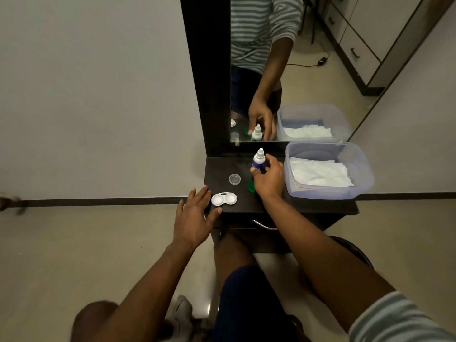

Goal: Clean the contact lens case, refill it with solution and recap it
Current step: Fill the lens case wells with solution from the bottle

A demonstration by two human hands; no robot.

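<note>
Fingers of my right hand (267, 180) curl round the solution bottle (259, 161), upright at the far side of the dark shelf (219, 169). My left hand (195, 215) lies spread, fingertips just left of the uncapped white lens case (224, 199) near the front edge.

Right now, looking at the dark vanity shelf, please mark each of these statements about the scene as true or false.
1. The right hand grips the small white solution bottle. True.
2. The white two-well contact lens case has both caps on. False: both wells are open.
3. The left hand holds the lens case. False: it is open beside the case.
4. White tissue lies inside the clear plastic tub. True.
5. A green cap lies near the right hand. True.
</note>
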